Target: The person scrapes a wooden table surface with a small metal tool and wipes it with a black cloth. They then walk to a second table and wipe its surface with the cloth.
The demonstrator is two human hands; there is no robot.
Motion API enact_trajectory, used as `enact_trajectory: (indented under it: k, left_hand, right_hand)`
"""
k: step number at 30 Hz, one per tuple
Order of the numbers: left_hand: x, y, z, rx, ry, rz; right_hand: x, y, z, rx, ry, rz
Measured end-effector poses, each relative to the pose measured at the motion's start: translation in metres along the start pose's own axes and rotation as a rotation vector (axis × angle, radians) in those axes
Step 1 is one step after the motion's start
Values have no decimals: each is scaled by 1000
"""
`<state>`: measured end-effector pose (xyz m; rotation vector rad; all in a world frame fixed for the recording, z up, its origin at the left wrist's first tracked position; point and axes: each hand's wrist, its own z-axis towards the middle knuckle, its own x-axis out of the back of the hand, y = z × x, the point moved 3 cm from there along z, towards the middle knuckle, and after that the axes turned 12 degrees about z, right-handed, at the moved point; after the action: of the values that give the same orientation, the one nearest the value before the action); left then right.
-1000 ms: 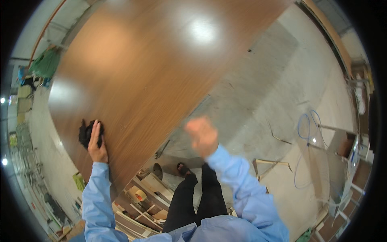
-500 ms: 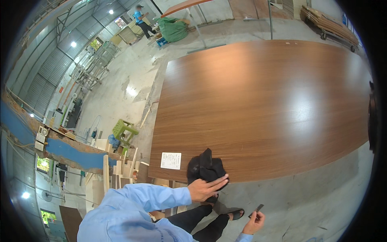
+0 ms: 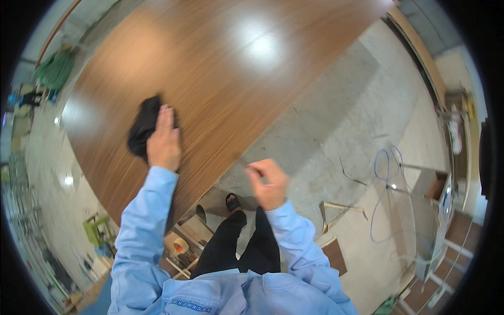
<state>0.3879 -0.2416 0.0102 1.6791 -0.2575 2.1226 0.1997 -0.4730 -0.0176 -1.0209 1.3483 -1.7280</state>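
Observation:
A wide brown wood-grain panel [image 3: 231,105] spreads out in front of me. On its left part lies a bunched black cloth [image 3: 142,128], with my left hand [image 3: 165,144] pressed over it, fingers long and close together; the thumb is hidden. My right hand [image 3: 270,181] hovers just off the panel's near edge, its fingers curled in a pinch. Blur hides most of what they hold; only a small dark spot shows at the fingertips.
Below the panel's near edge are wooden offcuts and a tape roll [image 3: 180,245]. A green stool [image 3: 97,229] stands at left. On the floor at right lie a blue hose [image 3: 374,210] and bent strips [image 3: 344,206]. A person [image 3: 29,98] is far off at left.
My left hand has slid the black cloth farther onto the panel. My right hand has come up close to the panel's edge; its small dark flat piece no longer shows clearly. My view has turned right.

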Motion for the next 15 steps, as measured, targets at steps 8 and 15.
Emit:
enact_trajectory:
  k: [8,15]
  left_hand:
    - [-18,-18,8,59,-12,153]
    - [-25,-17,18,34,-21,136]
  right_hand:
    - [-12,-5,31,104,11,71]
    - [74,56,148,237,243,-89]
